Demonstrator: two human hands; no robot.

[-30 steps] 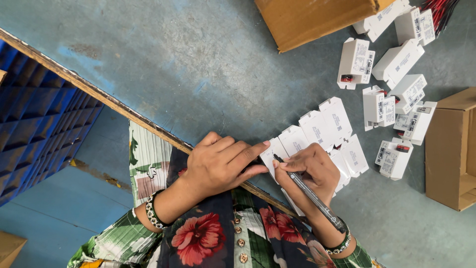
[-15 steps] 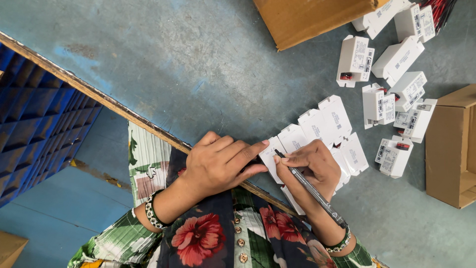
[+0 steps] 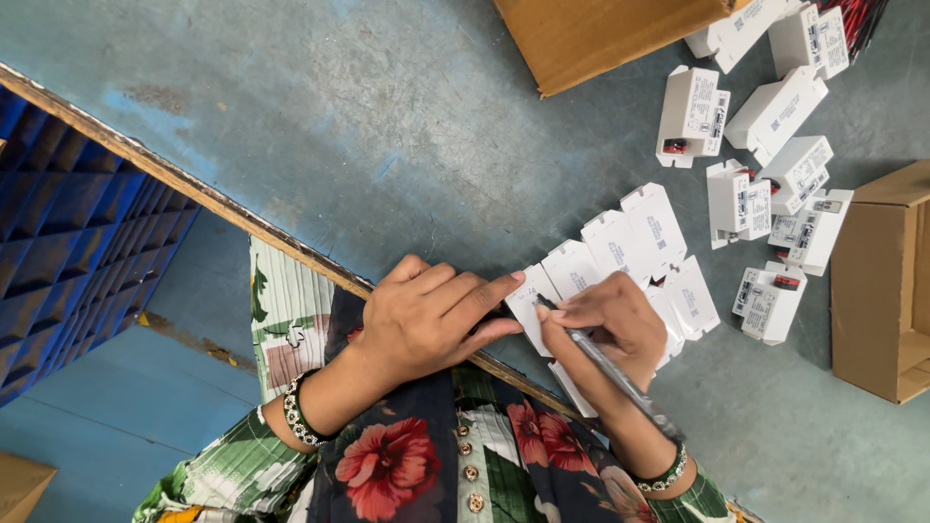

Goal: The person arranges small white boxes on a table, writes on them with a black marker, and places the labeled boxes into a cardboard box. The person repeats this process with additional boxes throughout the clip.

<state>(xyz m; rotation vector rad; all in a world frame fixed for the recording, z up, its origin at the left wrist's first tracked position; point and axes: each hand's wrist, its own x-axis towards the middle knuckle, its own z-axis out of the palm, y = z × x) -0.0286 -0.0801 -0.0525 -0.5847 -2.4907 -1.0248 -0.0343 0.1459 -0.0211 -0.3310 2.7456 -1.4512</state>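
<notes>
My right hand [image 3: 610, 324] grips a silver pen [image 3: 605, 363] with its tip on the nearest of a row of small white flat-lying boxes [image 3: 620, 247] at the table's near edge. My left hand [image 3: 426, 315] lies flat on the blue-grey table [image 3: 387, 126], its fingers stretched out and pressing the left end of that row of boxes. Both wrists wear beaded bracelets.
Several more small white boxes [image 3: 765, 126], some showing red parts, lie scattered at the upper right. A brown cardboard box [image 3: 591, 39] sits at the top, another open carton [image 3: 886, 281] at the right edge. A blue ribbed crate [image 3: 77, 242] stands left, below the table's wooden edge [image 3: 194, 189].
The pen tip has shifted slightly over the nearest white box. My left hand has stayed in place on the boxes.
</notes>
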